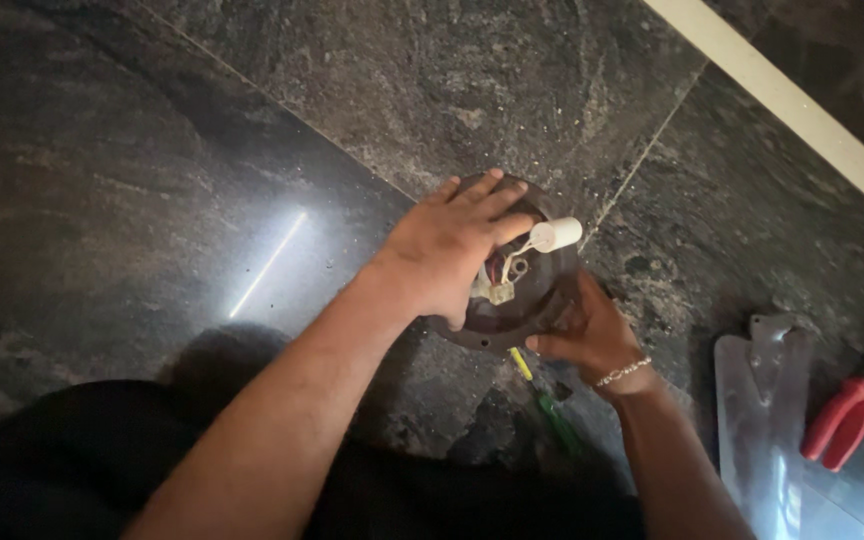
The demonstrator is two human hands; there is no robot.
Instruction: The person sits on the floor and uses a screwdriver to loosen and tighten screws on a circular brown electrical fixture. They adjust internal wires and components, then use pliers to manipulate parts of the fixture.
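Head view: steadying a round dark-brown metal fan motor housing point(500, 318) on the dark polished stone floor point(152, 200), near a tile joint. Left hand point(447, 255) lying spread over its top; right hand point(592, 335) gripping its lower rim. Exposed wires and white cylindrical capacitor point(556, 235) probably needing careful handling. No labels or packages showing.
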